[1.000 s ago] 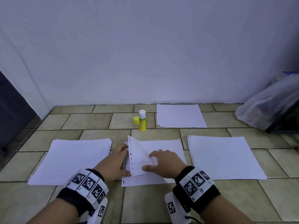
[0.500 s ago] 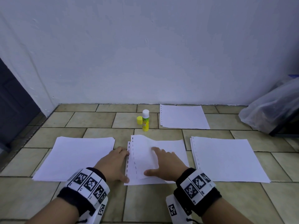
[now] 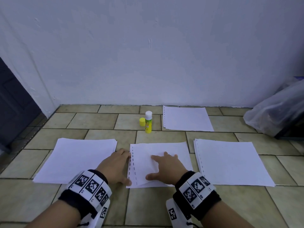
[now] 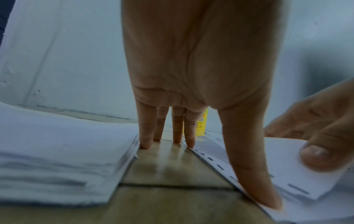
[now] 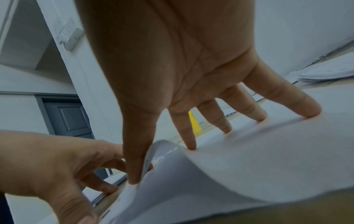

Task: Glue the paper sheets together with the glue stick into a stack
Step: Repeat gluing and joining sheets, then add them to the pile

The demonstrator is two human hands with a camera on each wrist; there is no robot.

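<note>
1. At the far left a thick pile of paper (image 3: 75, 160) lies on the floor (image 3: 102, 120). Whether it is glued work or fresh supply cannot be told.
2. The left hand (image 3: 115, 165) rests flat beside the middle stack (image 3: 172, 148), fingers straight, thumb pressing its perforated edge; its grip is spread and pins the stack without curling round anything.
3. The top sheet (image 3: 143, 167) is laid on the middle stack, but its near left part bows up, so this bond looks unfinished.
4. The right hand (image 3: 166, 168) presses that sheet with splayed, straight fingers, grip spread, smoothing it down.
5. Behind, the glue stick (image 3: 148, 122) stands uncapped, its yellow cap (image 3: 142, 121) just beside it.
6. To the right, another pile (image 3: 230, 162) and a far pile (image 3: 186, 118) lie apart, so plenty probably remains.
</note>
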